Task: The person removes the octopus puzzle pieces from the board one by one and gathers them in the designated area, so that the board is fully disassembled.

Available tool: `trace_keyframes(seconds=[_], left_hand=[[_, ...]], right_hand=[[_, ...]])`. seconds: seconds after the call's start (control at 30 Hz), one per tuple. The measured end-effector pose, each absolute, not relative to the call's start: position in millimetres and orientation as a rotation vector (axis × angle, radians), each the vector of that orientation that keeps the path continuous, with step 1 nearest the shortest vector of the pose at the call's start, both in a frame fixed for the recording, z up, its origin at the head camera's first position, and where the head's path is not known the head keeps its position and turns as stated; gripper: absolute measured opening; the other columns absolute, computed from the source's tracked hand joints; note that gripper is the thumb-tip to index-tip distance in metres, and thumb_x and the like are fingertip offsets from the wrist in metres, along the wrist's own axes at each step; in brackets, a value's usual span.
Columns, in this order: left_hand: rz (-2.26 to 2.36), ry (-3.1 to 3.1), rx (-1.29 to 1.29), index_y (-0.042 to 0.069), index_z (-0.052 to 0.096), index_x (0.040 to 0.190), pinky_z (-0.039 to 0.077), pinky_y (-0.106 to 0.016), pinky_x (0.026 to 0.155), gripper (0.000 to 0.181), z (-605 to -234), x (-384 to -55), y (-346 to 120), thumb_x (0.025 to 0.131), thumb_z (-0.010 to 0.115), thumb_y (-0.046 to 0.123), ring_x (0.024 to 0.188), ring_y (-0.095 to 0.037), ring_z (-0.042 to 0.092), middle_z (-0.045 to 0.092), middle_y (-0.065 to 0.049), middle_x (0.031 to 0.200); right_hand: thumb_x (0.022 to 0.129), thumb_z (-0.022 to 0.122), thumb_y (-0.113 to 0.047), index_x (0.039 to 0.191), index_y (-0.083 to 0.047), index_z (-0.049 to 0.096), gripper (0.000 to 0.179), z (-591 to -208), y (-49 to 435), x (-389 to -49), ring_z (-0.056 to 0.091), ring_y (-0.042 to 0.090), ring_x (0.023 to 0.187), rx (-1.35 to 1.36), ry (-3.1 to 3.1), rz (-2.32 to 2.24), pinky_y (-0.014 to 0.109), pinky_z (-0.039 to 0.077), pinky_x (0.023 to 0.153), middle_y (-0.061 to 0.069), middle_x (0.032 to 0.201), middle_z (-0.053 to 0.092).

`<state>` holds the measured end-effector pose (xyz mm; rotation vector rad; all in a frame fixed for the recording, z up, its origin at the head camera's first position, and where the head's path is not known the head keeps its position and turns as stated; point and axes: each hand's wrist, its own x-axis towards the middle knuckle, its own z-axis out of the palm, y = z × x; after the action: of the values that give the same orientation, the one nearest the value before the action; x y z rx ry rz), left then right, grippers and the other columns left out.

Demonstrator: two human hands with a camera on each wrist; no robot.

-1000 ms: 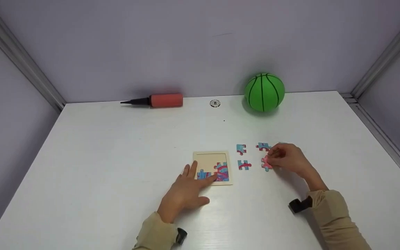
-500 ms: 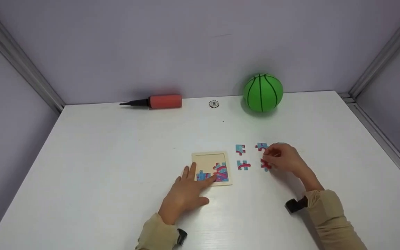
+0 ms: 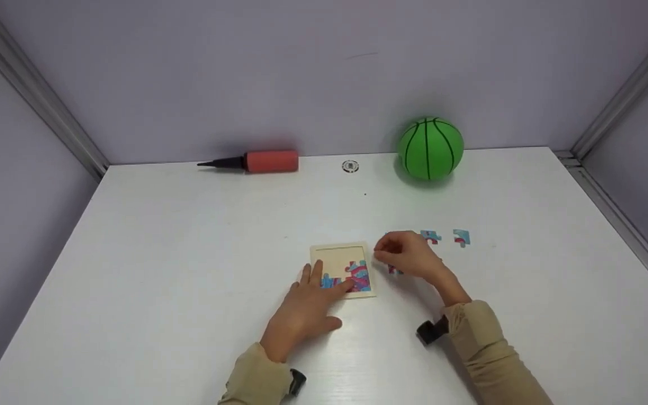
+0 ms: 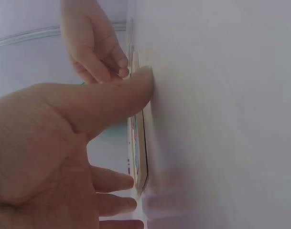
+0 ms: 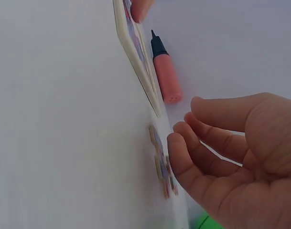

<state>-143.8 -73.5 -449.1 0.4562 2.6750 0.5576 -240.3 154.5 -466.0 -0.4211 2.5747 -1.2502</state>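
Observation:
My left hand [image 3: 304, 309] lies with fingers spread at the near left of a small wooden puzzle tray [image 3: 372, 281]. Its index finger reaches over the joined blue and pink jigsaw pieces [image 3: 360, 273] in the tray's near part. Just right of the tray is my right hand [image 3: 411, 256], its fingers bent and thumb apart from them. In the right wrist view nothing shows between these fingers. Loose jigsaw pieces [image 5: 160, 160] lie on the table below that hand. It partly hides one piece [image 3: 395, 270]; another piece [image 3: 430, 236] and a corner piece [image 3: 462, 237] show beyond it.
At the back of the white table [image 3: 189, 253] lies a red hand pump [image 3: 272, 161] with a black nozzle. A green ball [image 3: 431, 149] with black lines sits at the back right. Between them is a round black-and-white marker [image 3: 350, 166]. Pale walls enclose the table.
My right hand has moved left from the right-hand loose pieces to beside the tray, uncovering the corner piece and covering the nearer left ones. My left hand stays on the tray.

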Motion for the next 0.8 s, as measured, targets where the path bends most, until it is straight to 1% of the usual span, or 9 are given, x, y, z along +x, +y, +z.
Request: trace_keyframes(seconds=[0.1, 0.23, 0.37, 0.53, 0.63, 0.8], left_hand=[[0.59, 2.666, 0.509, 0.027, 0.043, 0.146, 0.026, -0.06, 0.107, 0.062, -450.6, -144.3, -73.4, 0.089, 0.067, 0.03, 0.142, -0.045, 0.009, 0.015, -0.02, 0.157], [0.597, 2.664, 0.537, 0.027, 0.044, 0.145, 0.026, -0.061, 0.106, 0.061, -453.6, -145.5, -73.7, 0.089, 0.066, 0.032, 0.142, -0.045, 0.009, 0.017, -0.019, 0.157], [0.577, 2.674, 0.53, 0.028, 0.045, 0.145, 0.026, -0.06, 0.106, 0.06, -455.3, -146.6, -74.7, 0.089, 0.066, 0.033, 0.143, -0.044, 0.009, 0.014, -0.021, 0.157], [0.571, 2.684, 0.546, 0.028, 0.046, 0.144, 0.028, -0.061, 0.105, 0.059, -455.8, -146.8, -75.4, 0.089, 0.067, 0.034, 0.142, -0.047, 0.009, 0.014, -0.023, 0.157], [0.574, 2.685, 0.537, 0.028, 0.046, 0.144, 0.028, -0.06, 0.105, 0.06, -455.8, -146.6, -75.1, 0.089, 0.067, 0.034, 0.141, -0.049, 0.008, 0.011, -0.026, 0.156], [0.598, 2.67, 0.472, 0.032, 0.045, 0.144, 0.023, -0.063, 0.106, 0.061, -455.4, -146.4, -74.1, 0.088, 0.067, 0.036, 0.141, -0.05, 0.004, 0.004, -0.03, 0.155]], right_hand=[[0.09, 0.067, -0.016, 0.095, -0.009, 0.07, 0.009, -465.0, 138.9, -240.5, 0.055, 0.016, 0.069, -0.467, 2.533, -1.279, 0.027, 0.048, 0.06, 0.002, 0.082, 0.064], [0.089, 0.068, -0.013, 0.092, -0.007, 0.072, 0.008, -463.9, 125.8, -240.7, 0.056, 0.014, 0.069, -0.586, 2.525, -1.29, 0.028, 0.047, 0.063, 0.002, 0.082, 0.066], [0.088, 0.068, -0.012, 0.092, -0.005, 0.073, 0.009, -465.4, 122.1, -240.8, 0.055, 0.012, 0.07, -0.658, 2.55, -1.234, 0.027, 0.048, 0.066, 0.002, 0.083, 0.067], [0.089, 0.068, -0.012, 0.093, -0.005, 0.074, 0.011, -466.2, 121.7, -239.6, 0.056, 0.012, 0.073, -0.702, 2.544, -1.18, 0.028, 0.048, 0.069, 0.003, 0.086, 0.069], [0.089, 0.067, -0.011, 0.094, -0.004, 0.074, 0.01, -466.9, 121.1, -238.9, 0.056, 0.012, 0.074, -0.729, 2.529, -1.175, 0.029, 0.048, 0.071, 0.004, 0.087, 0.07], [0.089, 0.066, -0.01, 0.095, -0.004, 0.074, 0.011, -467.4, 120.6, -238.3, 0.057, 0.012, 0.076, -0.756, 2.527, -1.148, 0.03, 0.049, 0.071, 0.005, 0.089, 0.07]])
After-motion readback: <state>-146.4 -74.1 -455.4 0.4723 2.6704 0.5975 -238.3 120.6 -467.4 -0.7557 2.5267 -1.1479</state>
